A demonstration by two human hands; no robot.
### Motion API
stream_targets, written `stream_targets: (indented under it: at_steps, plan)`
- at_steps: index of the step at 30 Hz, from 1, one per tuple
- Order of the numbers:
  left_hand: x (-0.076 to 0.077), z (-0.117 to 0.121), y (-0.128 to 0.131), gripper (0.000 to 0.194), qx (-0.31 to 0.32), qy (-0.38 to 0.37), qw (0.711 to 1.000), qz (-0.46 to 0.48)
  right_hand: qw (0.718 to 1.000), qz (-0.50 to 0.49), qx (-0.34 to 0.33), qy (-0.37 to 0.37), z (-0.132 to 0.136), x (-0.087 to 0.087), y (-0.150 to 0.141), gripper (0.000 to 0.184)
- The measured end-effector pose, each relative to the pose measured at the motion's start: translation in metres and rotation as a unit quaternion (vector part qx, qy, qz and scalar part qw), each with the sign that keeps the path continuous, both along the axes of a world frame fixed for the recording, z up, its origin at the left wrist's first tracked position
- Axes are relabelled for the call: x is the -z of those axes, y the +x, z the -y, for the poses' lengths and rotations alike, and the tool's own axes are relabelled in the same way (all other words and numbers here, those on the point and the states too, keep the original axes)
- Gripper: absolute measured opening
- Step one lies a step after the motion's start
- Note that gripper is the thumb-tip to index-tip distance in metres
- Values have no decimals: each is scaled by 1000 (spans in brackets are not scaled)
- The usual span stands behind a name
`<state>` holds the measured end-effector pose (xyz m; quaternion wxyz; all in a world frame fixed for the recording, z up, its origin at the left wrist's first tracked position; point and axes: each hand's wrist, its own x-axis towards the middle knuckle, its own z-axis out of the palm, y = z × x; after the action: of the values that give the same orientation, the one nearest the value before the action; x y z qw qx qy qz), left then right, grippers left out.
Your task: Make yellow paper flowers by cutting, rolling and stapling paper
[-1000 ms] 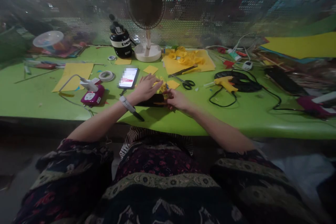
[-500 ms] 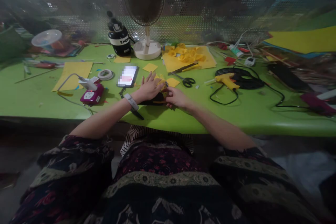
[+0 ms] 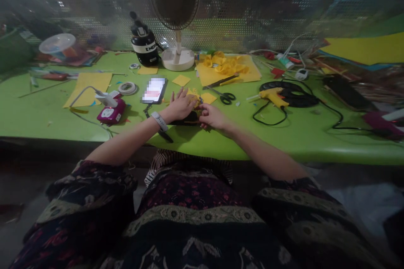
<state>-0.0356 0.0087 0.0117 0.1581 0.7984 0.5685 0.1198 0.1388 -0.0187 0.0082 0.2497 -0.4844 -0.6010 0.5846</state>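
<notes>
My left hand [image 3: 181, 107] lies with its fingers stretched out over small yellow paper pieces [image 3: 191, 91] and a dark flat object [image 3: 186, 122]. Most of that dark object is hidden under the hand, so its kind is unclear. Close on the right, my right hand [image 3: 213, 117] has its thumb and fingers pinched together at the object's edge. Whatever sits between those fingers is too small to make out. A square of yellow paper [image 3: 208, 98] rests just beyond the right hand, and black-handled scissors [image 3: 226, 98] are beside it.
A phone [image 3: 154, 90], tape roll [image 3: 127, 88] and purple power adapter [image 3: 110, 112] are on the left. Behind stand a fan [image 3: 177, 59] and black bottle [image 3: 144, 48]. Yellow paper flowers [image 3: 224, 64] lie at the back; a yellow glue gun [image 3: 274, 96] with its cord is at right.
The view has shifted very slightly. Both hands stay in nearly the same place and pose, and nothing on the table has visibly moved.
</notes>
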Motion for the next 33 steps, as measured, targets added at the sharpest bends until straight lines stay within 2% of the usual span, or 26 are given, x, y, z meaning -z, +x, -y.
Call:
stream_targets:
  at_steps: [3,11,19,33]
  plan:
    - [1,-1,-1,47,-2,-2,1000,2,1000,-6,-2,1,0,2,0,35]
    - [-8,5,3,51,-11,-24,999,-20,1000,-18,3,-1,3,0,1,36]
    - [-4,4,2,46,-15,-11,1000,-9,1000,-2,8,-1,4,-2,0,39]
    - [-15,10,6,49,-17,-37,998,-48,1000,-13,17,-4,5,-1,0,38]
